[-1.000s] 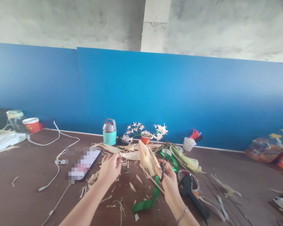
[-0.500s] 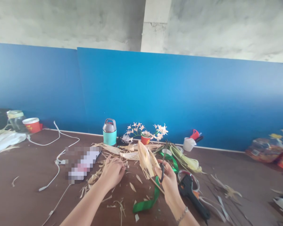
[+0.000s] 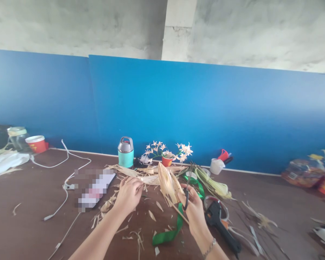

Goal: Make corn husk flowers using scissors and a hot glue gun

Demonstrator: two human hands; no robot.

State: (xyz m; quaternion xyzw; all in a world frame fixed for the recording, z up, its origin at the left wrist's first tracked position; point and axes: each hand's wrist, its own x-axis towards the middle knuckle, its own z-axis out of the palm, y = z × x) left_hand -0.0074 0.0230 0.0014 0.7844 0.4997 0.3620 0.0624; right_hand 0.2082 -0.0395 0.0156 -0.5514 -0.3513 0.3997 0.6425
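Observation:
My right hand point(image 3: 193, 207) is closed around black scissors point(image 3: 187, 189) with the blades pointing up, and it also holds a pale dried leaf on a thin stick point(image 3: 168, 184). My left hand point(image 3: 128, 195) rests over the scattered husk scraps point(image 3: 108, 206) on the brown table point(image 3: 38, 224), its fingers curled and pinched together; what they hold is too small to make out. A green ribbon point(image 3: 169, 233) trails on the table between my two wrists.
A black glue gun point(image 3: 219, 224) lies right of my right hand. A phone point(image 3: 96, 187) and white cable point(image 3: 65, 180) lie to the left. A teal jar point(image 3: 125, 152), a cup of husk flowers point(image 3: 166, 155) and more cups stand along the blue wall.
My left hand dipped onto the scraps, then drew back up a little with its fingers pinched. My right hand has stayed put.

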